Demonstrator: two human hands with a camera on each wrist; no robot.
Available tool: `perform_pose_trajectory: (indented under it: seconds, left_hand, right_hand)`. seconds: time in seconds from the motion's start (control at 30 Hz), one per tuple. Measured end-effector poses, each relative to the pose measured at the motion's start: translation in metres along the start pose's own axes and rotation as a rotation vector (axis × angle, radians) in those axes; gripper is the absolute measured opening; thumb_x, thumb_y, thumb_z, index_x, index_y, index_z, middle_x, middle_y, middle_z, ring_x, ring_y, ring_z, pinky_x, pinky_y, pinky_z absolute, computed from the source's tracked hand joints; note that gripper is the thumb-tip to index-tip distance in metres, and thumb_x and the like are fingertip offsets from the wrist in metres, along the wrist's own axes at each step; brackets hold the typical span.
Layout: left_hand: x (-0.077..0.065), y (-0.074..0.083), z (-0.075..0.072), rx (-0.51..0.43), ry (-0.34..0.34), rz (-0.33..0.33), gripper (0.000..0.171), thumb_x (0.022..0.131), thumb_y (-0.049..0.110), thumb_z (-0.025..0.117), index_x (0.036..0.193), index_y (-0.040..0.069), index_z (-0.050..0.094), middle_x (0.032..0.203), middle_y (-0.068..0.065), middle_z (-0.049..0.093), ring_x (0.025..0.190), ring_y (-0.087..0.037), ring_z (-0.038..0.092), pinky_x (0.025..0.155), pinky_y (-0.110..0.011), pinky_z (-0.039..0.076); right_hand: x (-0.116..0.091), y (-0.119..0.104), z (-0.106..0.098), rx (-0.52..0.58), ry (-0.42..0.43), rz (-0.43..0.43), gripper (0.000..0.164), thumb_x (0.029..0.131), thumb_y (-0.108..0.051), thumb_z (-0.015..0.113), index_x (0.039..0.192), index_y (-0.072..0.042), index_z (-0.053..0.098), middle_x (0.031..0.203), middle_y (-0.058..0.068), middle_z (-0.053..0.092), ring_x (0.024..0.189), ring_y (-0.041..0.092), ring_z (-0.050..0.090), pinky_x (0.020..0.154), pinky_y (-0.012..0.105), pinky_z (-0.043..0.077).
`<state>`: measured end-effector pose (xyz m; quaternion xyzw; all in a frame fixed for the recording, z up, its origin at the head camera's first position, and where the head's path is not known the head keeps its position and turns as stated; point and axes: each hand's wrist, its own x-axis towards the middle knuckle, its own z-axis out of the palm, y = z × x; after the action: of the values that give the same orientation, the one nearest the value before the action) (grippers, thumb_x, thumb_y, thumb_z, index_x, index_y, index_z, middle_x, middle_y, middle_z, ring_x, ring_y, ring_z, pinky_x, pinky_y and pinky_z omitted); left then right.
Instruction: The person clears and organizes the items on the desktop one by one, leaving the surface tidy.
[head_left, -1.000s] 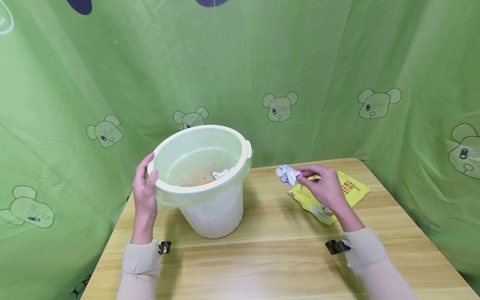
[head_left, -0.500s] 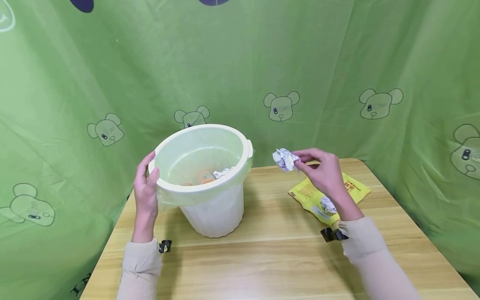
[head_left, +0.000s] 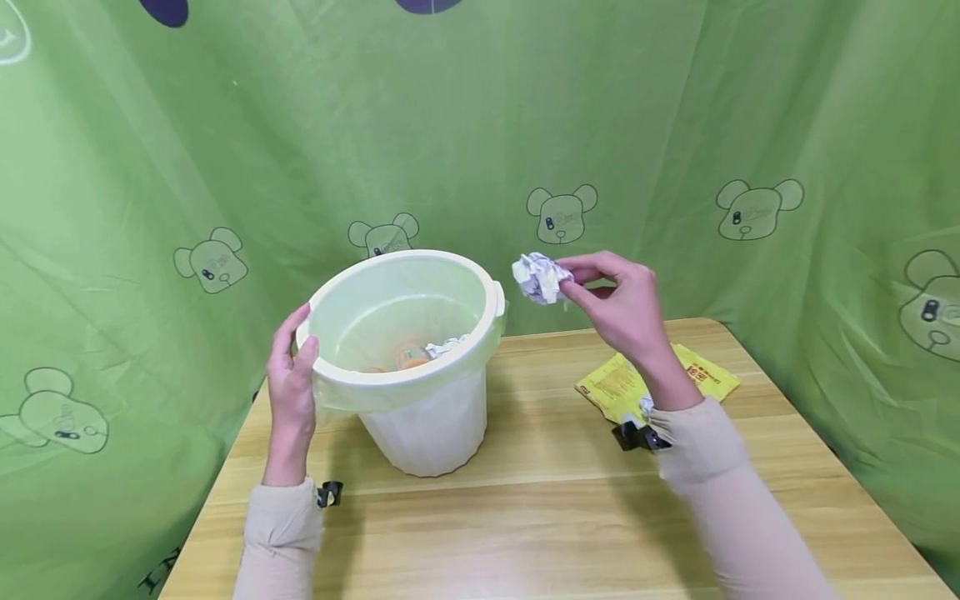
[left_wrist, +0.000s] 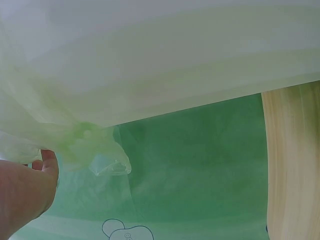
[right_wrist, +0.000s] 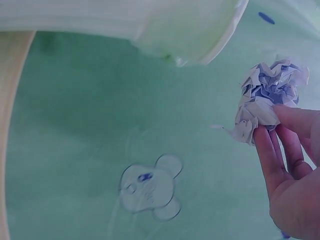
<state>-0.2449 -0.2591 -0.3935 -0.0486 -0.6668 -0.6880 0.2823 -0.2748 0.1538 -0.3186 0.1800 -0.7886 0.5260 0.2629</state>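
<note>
A white trash can (head_left: 431, 429) with a pale green liner stands tilted toward me on the table, crumpled paper (head_left: 446, 347) and something orange (head_left: 411, 357) inside it. My left hand (head_left: 291, 387) grips its rim on the left side, thumb in front and fingers behind; the left wrist view shows this hand (left_wrist: 27, 192) beside the bunched liner (left_wrist: 82, 142). Right of the rim, in the air, my right hand (head_left: 618, 304) pinches a crumpled paper ball (head_left: 540, 277). The right wrist view shows the ball (right_wrist: 267, 97) between thumb and fingertips.
A yellow plastic packet (head_left: 615, 387) lies on the wooden table (head_left: 525, 517) at the right, partly hidden by my right arm. A bit of white paper (head_left: 647, 404) rests on it. Green curtain (head_left: 465, 125) with bear drawings hangs around the back and sides.
My right hand has risen from over the yellow packet and moved left toward the trash can, carrying the paper ball. The left hand and the trash can have stayed in place.
</note>
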Motion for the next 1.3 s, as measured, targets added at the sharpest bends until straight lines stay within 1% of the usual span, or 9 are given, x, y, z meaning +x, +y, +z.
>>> perform_pose_trajectory:
  seconds: [0.13, 0.3, 0.5, 0.67, 0.8, 0.97, 1.17, 1.3]
  left_hand:
    - [0.0, 0.001, 0.001, 0.004, 0.003, -0.005, 0.049, 0.098, 0.028, 0.06, 0.147, 0.024, 0.056, 0.149, -0.001, 0.052, 0.111, -0.033, 0.062, 0.082, -0.026, 0.065]
    - [-0.001, 0.002, 0.002, -0.001, 0.006, -0.013, 0.049, 0.098, 0.028, 0.06, 0.147, 0.025, 0.057, 0.145, -0.004, 0.054, 0.11, -0.034, 0.062, 0.082, -0.027, 0.065]
    - [-0.002, 0.001, 0.002, -0.005, 0.004, -0.008, 0.049, 0.098, 0.028, 0.06, 0.147, 0.024, 0.057, 0.146, -0.003, 0.054, 0.111, -0.034, 0.062, 0.083, -0.027, 0.065]
    - [-0.002, 0.001, 0.002, -0.023, 0.007, -0.007, 0.049, 0.098, 0.027, 0.06, 0.147, 0.023, 0.057, 0.143, -0.005, 0.055, 0.113, -0.034, 0.061, 0.085, -0.027, 0.065]
    - [-0.002, 0.001, 0.002, -0.027, 0.009, -0.007, 0.049, 0.098, 0.027, 0.06, 0.147, 0.022, 0.057, 0.143, -0.005, 0.056, 0.113, -0.034, 0.061, 0.086, -0.027, 0.065]
    - [-0.001, 0.002, 0.002, -0.027, 0.01, -0.005, 0.049, 0.098, 0.027, 0.06, 0.147, 0.022, 0.057, 0.144, -0.005, 0.055, 0.113, -0.033, 0.061, 0.086, -0.027, 0.065]
    - [-0.001, 0.002, 0.002, -0.032, 0.009, -0.006, 0.049, 0.098, 0.027, 0.06, 0.147, 0.022, 0.057, 0.144, -0.006, 0.055, 0.111, -0.034, 0.062, 0.085, -0.027, 0.065]
    - [-0.001, 0.002, 0.001, -0.032, 0.002, -0.008, 0.049, 0.098, 0.028, 0.06, 0.147, 0.023, 0.056, 0.143, -0.007, 0.056, 0.11, -0.034, 0.062, 0.084, -0.028, 0.065]
  right_hand:
    - [0.009, -0.015, 0.012, 0.051, -0.018, -0.043, 0.025, 0.09, -0.006, 0.079, 0.115, -0.007, 0.078, 0.101, 0.014, 0.074, 0.087, 0.009, 0.067, 0.077, 0.016, 0.063]
    - [0.016, -0.03, 0.031, 0.083, -0.058, -0.072, 0.025, 0.089, -0.004, 0.078, 0.114, -0.006, 0.078, 0.101, 0.013, 0.074, 0.088, 0.011, 0.068, 0.076, 0.02, 0.064]
    - [0.023, -0.039, 0.056, 0.115, -0.101, -0.132, 0.024, 0.089, 0.0, 0.077, 0.113, -0.003, 0.077, 0.1, 0.012, 0.073, 0.088, 0.018, 0.07, 0.075, 0.023, 0.065]
    - [0.025, -0.045, 0.076, 0.123, -0.135, -0.145, 0.023, 0.089, 0.001, 0.076, 0.112, -0.003, 0.077, 0.1, 0.012, 0.074, 0.089, 0.021, 0.071, 0.077, 0.028, 0.066]
    - [0.023, -0.045, 0.093, 0.131, -0.151, -0.151, 0.023, 0.088, 0.003, 0.076, 0.11, -0.002, 0.077, 0.096, 0.013, 0.073, 0.088, 0.022, 0.071, 0.076, 0.026, 0.066]
    - [0.02, -0.045, 0.108, 0.121, -0.193, -0.185, 0.021, 0.088, 0.004, 0.076, 0.109, -0.001, 0.077, 0.093, 0.011, 0.072, 0.086, 0.021, 0.071, 0.076, 0.022, 0.065]
    - [0.018, -0.042, 0.117, 0.082, -0.252, -0.19, 0.021, 0.088, 0.004, 0.076, 0.109, -0.002, 0.078, 0.097, 0.011, 0.074, 0.088, 0.02, 0.071, 0.077, 0.026, 0.066]
    - [0.018, -0.039, 0.119, 0.078, -0.281, -0.178, 0.021, 0.089, 0.003, 0.076, 0.109, -0.003, 0.078, 0.098, 0.01, 0.075, 0.089, 0.02, 0.071, 0.078, 0.023, 0.065]
